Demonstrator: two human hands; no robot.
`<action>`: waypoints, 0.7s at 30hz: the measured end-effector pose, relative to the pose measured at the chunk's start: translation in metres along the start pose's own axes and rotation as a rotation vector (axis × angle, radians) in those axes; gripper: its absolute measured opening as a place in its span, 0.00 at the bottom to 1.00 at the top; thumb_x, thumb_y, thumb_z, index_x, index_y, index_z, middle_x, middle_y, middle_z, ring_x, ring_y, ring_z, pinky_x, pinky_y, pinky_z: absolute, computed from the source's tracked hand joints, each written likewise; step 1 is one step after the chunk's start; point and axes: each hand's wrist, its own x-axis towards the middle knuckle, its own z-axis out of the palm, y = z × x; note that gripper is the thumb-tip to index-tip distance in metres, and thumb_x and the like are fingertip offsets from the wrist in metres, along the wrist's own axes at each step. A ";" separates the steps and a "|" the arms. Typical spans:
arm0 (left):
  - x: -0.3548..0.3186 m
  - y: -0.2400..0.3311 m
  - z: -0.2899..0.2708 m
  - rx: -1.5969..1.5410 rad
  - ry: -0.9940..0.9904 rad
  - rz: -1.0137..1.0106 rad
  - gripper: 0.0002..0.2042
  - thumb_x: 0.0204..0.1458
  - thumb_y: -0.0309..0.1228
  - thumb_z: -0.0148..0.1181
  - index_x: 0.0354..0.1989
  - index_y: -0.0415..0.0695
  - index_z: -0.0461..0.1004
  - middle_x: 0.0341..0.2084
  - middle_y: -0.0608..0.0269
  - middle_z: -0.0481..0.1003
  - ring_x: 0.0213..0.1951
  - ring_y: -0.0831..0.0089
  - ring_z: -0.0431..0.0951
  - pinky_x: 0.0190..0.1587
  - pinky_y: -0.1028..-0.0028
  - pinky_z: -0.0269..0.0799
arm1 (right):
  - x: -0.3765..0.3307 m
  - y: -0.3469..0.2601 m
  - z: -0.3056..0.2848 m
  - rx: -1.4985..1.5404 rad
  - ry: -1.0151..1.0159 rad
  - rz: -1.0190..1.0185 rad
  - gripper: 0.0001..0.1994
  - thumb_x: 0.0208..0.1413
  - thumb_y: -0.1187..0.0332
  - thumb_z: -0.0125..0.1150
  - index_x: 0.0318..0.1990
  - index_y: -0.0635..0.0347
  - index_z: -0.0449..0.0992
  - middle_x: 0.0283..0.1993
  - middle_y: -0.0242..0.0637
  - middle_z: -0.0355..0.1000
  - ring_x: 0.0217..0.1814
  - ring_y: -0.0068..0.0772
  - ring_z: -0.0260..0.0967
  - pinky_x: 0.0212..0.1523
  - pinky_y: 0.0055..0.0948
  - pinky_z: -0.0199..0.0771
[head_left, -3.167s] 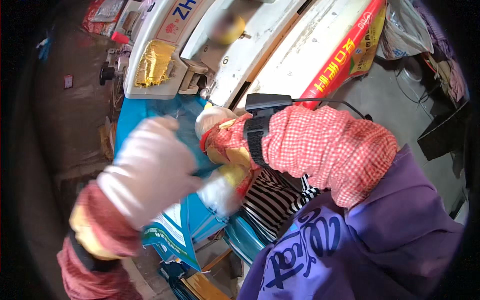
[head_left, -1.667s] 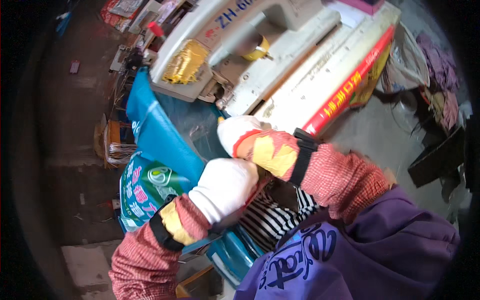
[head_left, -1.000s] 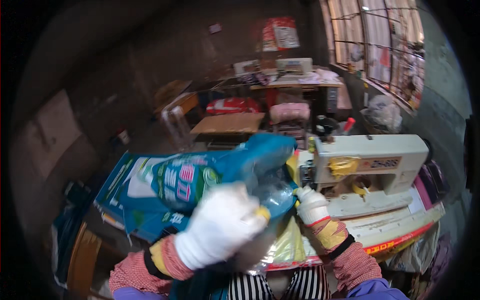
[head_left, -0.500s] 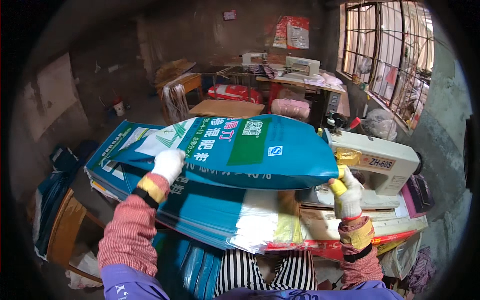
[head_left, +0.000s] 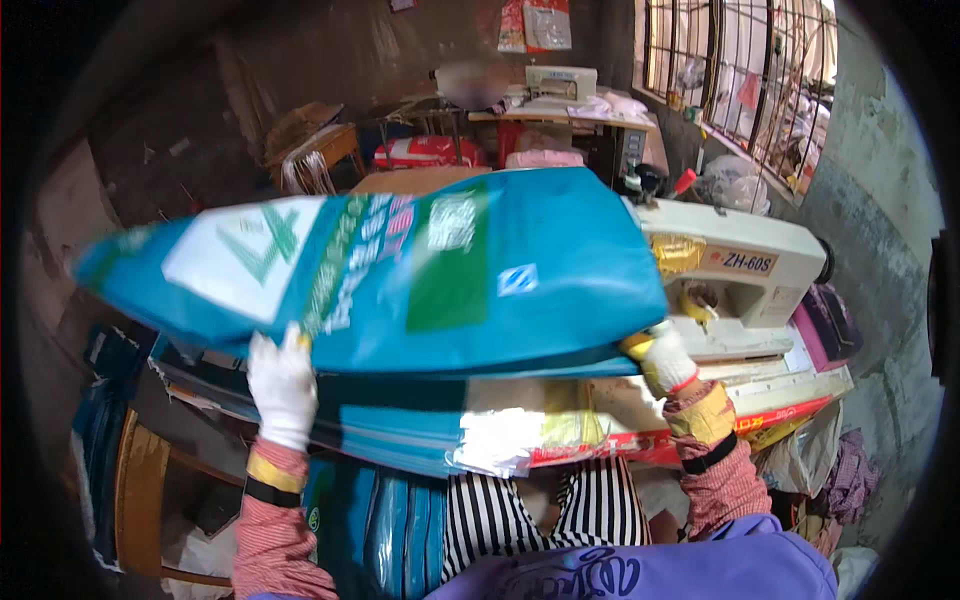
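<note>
A large blue and green woven sack with a white panel is stretched flat and held up in front of me. My left hand, in a white glove, grips the sack's lower left edge. My right hand, also gloved, holds its lower right corner beside the cream sewing machine. Under the raised sack lies a pile of more blue sacks across the machine table and my lap.
A wooden chair stands at the lower left. More folded blue sacks hang by my knees. Behind are a brown table, a red bag, a second sewing machine and a barred window.
The view rose from looking down at my lap to the room. Both hands lifted a blue sack off the pile and spread it wide, higher and flatter than half a second ago.
</note>
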 end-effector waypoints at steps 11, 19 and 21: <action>-0.215 -0.132 0.076 -1.455 -0.154 -1.279 0.17 0.58 0.35 0.42 0.48 0.34 0.65 0.42 0.57 0.70 0.42 0.70 0.72 0.44 0.71 0.69 | -0.137 -0.036 0.155 -0.246 -1.406 -0.030 0.21 0.48 0.61 0.56 0.51 0.55 0.71 0.51 0.47 0.69 0.54 0.48 0.66 0.51 0.40 0.67; -0.242 0.087 -0.085 -1.858 -0.594 -0.966 0.25 0.58 0.40 0.45 0.59 0.39 0.52 0.52 0.54 0.63 0.52 0.64 0.66 0.53 0.69 0.63 | -0.198 0.119 0.220 0.229 -1.112 -0.521 0.12 0.54 0.64 0.47 0.41 0.56 0.73 0.38 0.41 0.72 0.42 0.40 0.68 0.45 0.40 0.66; -0.246 0.110 -0.090 -1.217 -0.514 -0.612 0.33 0.53 0.28 0.54 0.63 0.39 0.42 0.56 0.48 0.59 0.56 0.58 0.62 0.58 0.67 0.57 | -0.190 0.103 0.235 0.080 -1.105 -0.660 0.12 0.53 0.62 0.49 0.40 0.54 0.73 0.39 0.40 0.72 0.42 0.39 0.69 0.43 0.39 0.67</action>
